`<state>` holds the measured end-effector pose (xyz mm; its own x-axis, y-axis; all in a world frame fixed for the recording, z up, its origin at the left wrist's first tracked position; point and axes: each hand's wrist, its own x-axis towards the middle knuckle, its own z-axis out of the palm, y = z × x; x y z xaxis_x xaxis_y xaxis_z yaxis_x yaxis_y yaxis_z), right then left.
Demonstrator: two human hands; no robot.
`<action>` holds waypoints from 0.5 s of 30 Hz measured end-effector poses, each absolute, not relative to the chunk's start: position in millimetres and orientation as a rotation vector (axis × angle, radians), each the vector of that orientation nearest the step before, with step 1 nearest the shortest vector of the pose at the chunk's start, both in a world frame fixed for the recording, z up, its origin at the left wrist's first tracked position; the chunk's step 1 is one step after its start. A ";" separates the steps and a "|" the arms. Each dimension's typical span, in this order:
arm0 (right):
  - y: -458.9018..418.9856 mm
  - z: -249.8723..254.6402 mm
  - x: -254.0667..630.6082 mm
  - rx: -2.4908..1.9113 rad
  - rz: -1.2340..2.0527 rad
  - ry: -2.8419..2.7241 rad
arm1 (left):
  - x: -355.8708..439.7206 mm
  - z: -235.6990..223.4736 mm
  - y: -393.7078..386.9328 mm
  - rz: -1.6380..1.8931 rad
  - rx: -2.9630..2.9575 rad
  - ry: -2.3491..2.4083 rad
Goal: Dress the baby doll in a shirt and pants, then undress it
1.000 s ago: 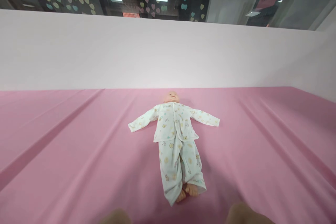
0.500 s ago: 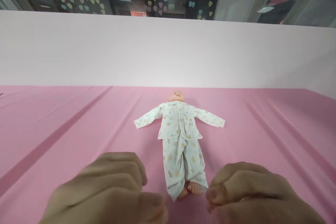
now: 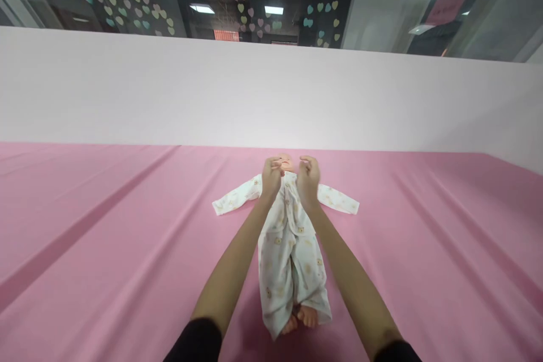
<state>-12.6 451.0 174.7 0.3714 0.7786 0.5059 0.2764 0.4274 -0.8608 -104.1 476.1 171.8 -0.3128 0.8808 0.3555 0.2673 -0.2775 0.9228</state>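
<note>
A baby doll (image 3: 288, 209) lies on its back in white pyjamas with small printed figures, its sleeves stretched out to both sides and its bare feet (image 3: 306, 315) towards me. On one side of the doll's head (image 3: 286, 163) is my left hand (image 3: 272, 178), fingers loosely curved inward and apart. My right hand (image 3: 308, 178) mirrors it on the other side, with a gap between its curled fingers and thumb. Nothing shows in either hand. Whether they touch the doll's head or shirt, I cannot tell. My forearms cover parts of the shirt.
Pink cloth (image 3: 127, 226) with long creases spreads under the doll. A low white wall (image 3: 271, 96) runs along the far edge. Behind it is dark glass with heart-shaped stickers (image 3: 136, 11) and ceiling-light reflections.
Both hands have moved forward, from close in front of me near the doll's feet up to its head. The doll lies in the same pose; the view has shifted slightly.
</note>
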 end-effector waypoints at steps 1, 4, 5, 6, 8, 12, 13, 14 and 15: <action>477.0 162.9 -17.6 -1.268 0.385 -1.210 | -97.3 156.7 497.2 1.450 1.559 1.704; 524.7 129.4 -24.7 -1.582 0.352 -1.392 | -90.6 124.6 533.2 1.279 1.633 1.840; 531.1 121.0 -25.0 -1.616 0.359 -1.434 | -92.0 119.5 538.3 1.251 1.644 1.840; 534.1 114.7 -24.8 -1.627 0.362 -1.465 | -94.2 116.7 541.4 1.220 1.661 1.845; 534.1 107.3 -23.5 -1.631 0.337 -1.518 | -99.1 115.6 543.7 1.186 1.697 1.852; 530.1 101.0 -20.8 -1.554 0.280 -1.543 | -102.9 115.5 539.6 1.198 1.760 1.838; 530.0 99.4 -20.3 -1.508 0.279 -1.533 | -102.7 114.8 538.0 1.210 1.770 1.827; 530.3 97.7 -19.7 -1.463 0.281 -1.523 | -102.4 113.8 536.5 1.226 1.773 1.816; 530.9 95.9 -19.2 -1.422 0.285 -1.514 | -102.1 112.9 535.3 1.245 1.768 1.804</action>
<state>-19.2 530.9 95.9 0.1887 0.8533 0.4861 0.6180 0.2815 -0.7341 -102.1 535.3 112.9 -0.1801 0.9245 0.3359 0.6420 -0.1483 0.7522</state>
